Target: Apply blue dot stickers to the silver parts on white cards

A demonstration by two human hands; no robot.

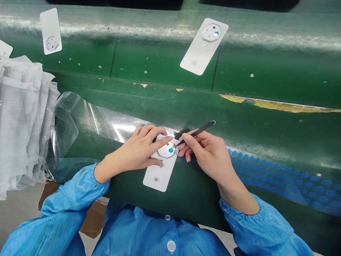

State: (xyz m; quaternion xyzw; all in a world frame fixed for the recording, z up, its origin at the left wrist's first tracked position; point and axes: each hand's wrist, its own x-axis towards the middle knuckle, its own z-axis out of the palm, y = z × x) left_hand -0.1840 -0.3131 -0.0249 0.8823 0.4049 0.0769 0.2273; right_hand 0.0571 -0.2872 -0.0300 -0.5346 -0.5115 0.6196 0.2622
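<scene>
A white rectangular panel (160, 172) with rounded corners lies tilted on the green work surface. Near its upper end is a raised octagonal part with a small bright blue dot (171, 150). My left hand (137, 148) grips the panel's upper part, fingers over the top and thumb by the left edge. In my right hand (210, 154), black tweezers (201, 129) are pinched between thumb and fingers. Their tips are at the octagonal part, close beside the blue dot; whether they touch it I cannot tell.
A clear plastic sheet (101, 122) curls at left, beside a stack of white packing sleeves (18, 121). At right lies a sheet of blue round stickers (282, 177). Similar white panels (198, 53) rest on the green belt beyond, above a chipped yellowish edge (277, 105).
</scene>
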